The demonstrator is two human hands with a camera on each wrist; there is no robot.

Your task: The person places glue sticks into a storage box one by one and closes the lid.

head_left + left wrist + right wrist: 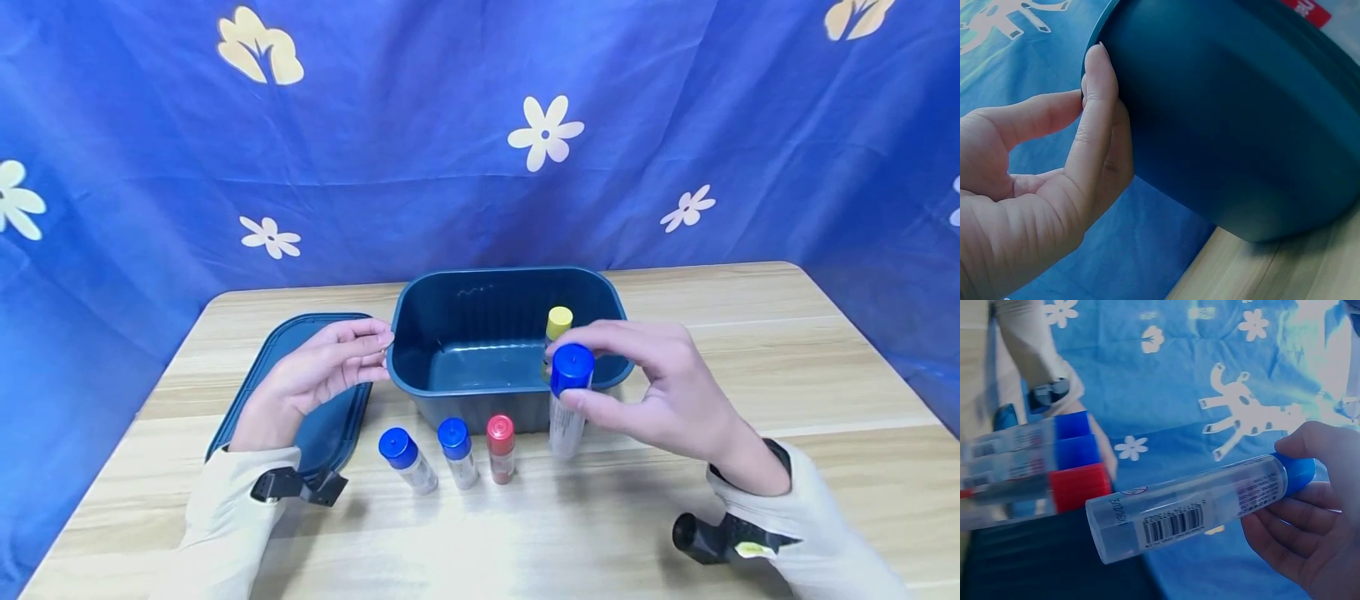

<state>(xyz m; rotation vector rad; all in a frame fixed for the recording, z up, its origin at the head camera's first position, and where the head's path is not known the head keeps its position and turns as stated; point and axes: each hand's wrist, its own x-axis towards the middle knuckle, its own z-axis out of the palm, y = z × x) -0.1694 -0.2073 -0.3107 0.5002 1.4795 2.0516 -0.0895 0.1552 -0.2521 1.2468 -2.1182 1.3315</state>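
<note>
In the head view my right hand (660, 387) pinches a clear plastic tube by its blue cap (572, 367), in front of the right end of a dark teal bin (480, 408). The right wrist view shows this tube (1191, 509) tilted, with a printed label and barcode. My left hand (326, 371) grips the bin's left rim with thumb and fingertips; in the left wrist view, fingers lie against the bin wall (1229, 137). Inside the bin at the right stands a yellow-capped tube (558, 323), partly hidden by the right hand and blue-capped tube.
Before the bin stand two blue-capped tubes (408, 460) (458, 454) and a red-capped tube (501, 450). A flat teal lid (322, 429) lies left of the bin, under the left forearm. Behind the wooden table (750, 333) hangs a blue patterned curtain (420, 167).
</note>
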